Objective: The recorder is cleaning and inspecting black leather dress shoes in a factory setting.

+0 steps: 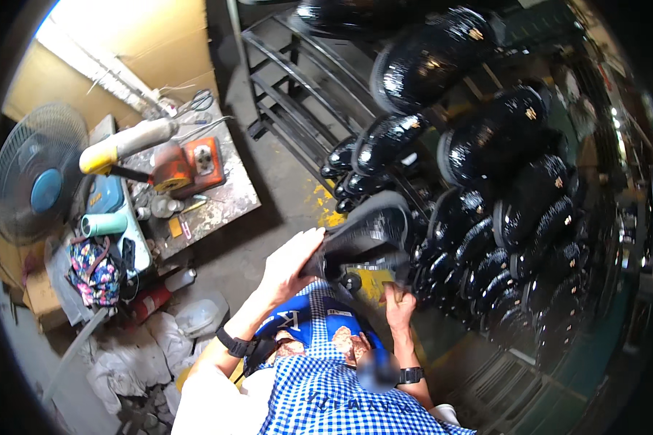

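Observation:
A black shoe (374, 225) is held in front of my body, its opening partly turned toward me. My left hand (292, 264) grips its left side, with the fingers along the edge. At its lower right, my right hand (399, 306) is closed with the thumb upward, pinching the shoe's near right edge. Some of the right fingers are hidden behind the thumb. Just beyond the held shoe, several glossy black shoes (479, 145) with small gold ornaments hang on a rack.
To the left stands a stained workbench (232, 199) with an orange machine (204, 161), scissors (202, 100) and small bottles. A fan (40, 181), a teal cup (103, 224) and a floral bag (94, 272) are farther left. Ahead is a black metal rack frame (297, 87).

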Action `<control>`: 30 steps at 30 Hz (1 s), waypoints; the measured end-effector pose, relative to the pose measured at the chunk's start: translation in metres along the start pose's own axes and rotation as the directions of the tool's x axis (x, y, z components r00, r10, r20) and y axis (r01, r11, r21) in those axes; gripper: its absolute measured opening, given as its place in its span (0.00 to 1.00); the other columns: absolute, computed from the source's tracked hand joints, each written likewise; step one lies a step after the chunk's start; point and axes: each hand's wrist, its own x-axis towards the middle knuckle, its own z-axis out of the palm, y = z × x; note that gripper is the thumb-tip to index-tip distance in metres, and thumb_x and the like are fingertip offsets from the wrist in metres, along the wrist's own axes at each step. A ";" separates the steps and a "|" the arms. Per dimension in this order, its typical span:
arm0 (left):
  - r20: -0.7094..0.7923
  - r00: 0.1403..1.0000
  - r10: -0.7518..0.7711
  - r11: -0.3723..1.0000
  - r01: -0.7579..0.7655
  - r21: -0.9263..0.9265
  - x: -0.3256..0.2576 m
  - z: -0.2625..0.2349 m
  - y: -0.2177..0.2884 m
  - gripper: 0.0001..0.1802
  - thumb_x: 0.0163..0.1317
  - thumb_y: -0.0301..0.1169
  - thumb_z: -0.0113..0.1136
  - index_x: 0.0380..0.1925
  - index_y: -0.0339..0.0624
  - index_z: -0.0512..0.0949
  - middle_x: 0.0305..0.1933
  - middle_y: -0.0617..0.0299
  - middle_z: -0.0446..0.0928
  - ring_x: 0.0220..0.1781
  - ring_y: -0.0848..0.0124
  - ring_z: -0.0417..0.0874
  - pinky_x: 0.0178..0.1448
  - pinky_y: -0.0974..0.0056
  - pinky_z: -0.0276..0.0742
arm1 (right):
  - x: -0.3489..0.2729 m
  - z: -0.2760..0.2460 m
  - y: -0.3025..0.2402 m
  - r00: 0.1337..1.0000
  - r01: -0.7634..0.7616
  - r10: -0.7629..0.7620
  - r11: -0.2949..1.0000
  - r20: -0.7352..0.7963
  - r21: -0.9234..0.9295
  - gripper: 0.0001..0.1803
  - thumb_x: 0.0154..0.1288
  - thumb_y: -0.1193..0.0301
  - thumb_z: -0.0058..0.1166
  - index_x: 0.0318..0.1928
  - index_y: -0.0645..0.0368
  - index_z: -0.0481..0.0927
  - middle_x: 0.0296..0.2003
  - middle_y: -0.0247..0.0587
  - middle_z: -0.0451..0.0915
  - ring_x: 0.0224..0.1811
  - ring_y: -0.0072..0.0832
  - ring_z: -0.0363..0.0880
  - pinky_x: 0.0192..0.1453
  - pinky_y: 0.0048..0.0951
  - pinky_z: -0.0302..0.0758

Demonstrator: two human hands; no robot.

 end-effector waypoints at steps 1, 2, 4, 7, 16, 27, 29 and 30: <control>0.044 0.988 -0.145 0.985 0.148 -0.087 0.004 0.004 0.004 0.35 0.37 0.27 0.67 0.52 0.40 0.69 0.52 0.50 0.72 0.54 0.55 0.73 0.58 0.59 0.68 | -0.002 0.000 0.000 1.000 -0.008 0.008 1.000 -0.016 0.008 0.11 0.57 0.70 0.54 0.23 0.64 0.76 0.15 0.32 0.73 0.17 0.18 0.70 0.24 0.22 0.66; 0.058 0.981 -0.183 0.969 0.190 -0.158 0.008 0.016 0.001 0.35 0.41 0.30 0.68 0.53 0.42 0.67 0.51 0.49 0.72 0.53 0.56 0.74 0.55 0.62 0.70 | -0.004 -0.001 0.003 0.999 -0.030 0.031 0.999 -0.023 0.030 0.12 0.58 0.68 0.54 0.23 0.64 0.76 0.15 0.32 0.73 0.17 0.18 0.70 0.24 0.22 0.66; 0.100 0.950 -0.296 0.900 0.312 -0.305 0.022 0.040 0.004 0.33 0.45 0.31 0.67 0.54 0.39 0.67 0.47 0.49 0.75 0.48 0.64 0.77 0.52 0.65 0.72 | -0.008 -0.008 0.008 0.997 -0.078 0.079 0.995 -0.021 0.057 0.15 0.59 0.64 0.55 0.24 0.64 0.77 0.13 0.32 0.73 0.17 0.17 0.70 0.24 0.23 0.66; 0.076 0.924 -0.376 0.870 0.380 -0.313 0.049 0.080 0.002 0.31 0.48 0.34 0.66 0.52 0.35 0.67 0.40 0.51 0.78 0.39 0.75 0.77 0.46 0.69 0.73 | -0.016 -0.016 0.014 0.991 -0.083 0.083 0.997 -0.101 0.004 0.16 0.59 0.64 0.54 0.19 0.62 0.77 0.12 0.31 0.73 0.17 0.16 0.68 0.24 0.22 0.65; 0.049 0.959 -0.280 0.959 0.281 -0.028 0.184 0.165 0.035 0.29 0.49 0.46 0.63 0.43 0.34 0.69 0.33 0.45 0.77 0.37 0.55 0.80 0.42 0.58 0.74 | -0.057 -0.051 0.065 0.909 -0.324 0.323 0.945 -0.265 0.042 0.18 0.58 0.62 0.54 0.18 0.62 0.76 0.12 0.30 0.73 0.17 0.16 0.68 0.24 0.22 0.64; 0.120 0.811 0.572 0.820 -0.565 -0.090 0.225 0.293 0.000 0.18 0.50 0.32 0.58 0.43 0.43 0.74 0.42 0.55 0.76 0.42 0.62 0.76 0.50 0.60 0.69 | -0.089 -0.069 0.103 0.857 -0.289 0.355 0.931 -0.373 0.223 0.19 0.60 0.61 0.53 0.20 0.63 0.75 0.13 0.34 0.74 0.16 0.22 0.71 0.22 0.27 0.67; 0.091 0.848 0.522 0.756 -0.411 -0.509 0.226 0.314 0.022 0.16 0.50 0.30 0.58 0.42 0.42 0.75 0.41 0.55 0.76 0.42 0.65 0.76 0.49 0.60 0.68 | -0.097 -0.077 0.110 0.818 -0.328 0.386 0.922 -0.426 0.207 0.19 0.60 0.61 0.53 0.20 0.63 0.75 0.13 0.34 0.74 0.16 0.21 0.71 0.22 0.27 0.66; 0.329 0.832 0.446 0.857 -0.290 -0.427 0.226 0.309 0.028 0.39 0.51 0.31 0.59 0.62 0.39 0.52 0.61 0.47 0.59 0.61 0.58 0.62 0.64 0.59 0.57 | -0.099 -0.080 0.111 0.811 -0.335 0.381 0.924 -0.443 0.182 0.18 0.60 0.61 0.53 0.20 0.62 0.75 0.13 0.34 0.74 0.15 0.20 0.71 0.21 0.27 0.66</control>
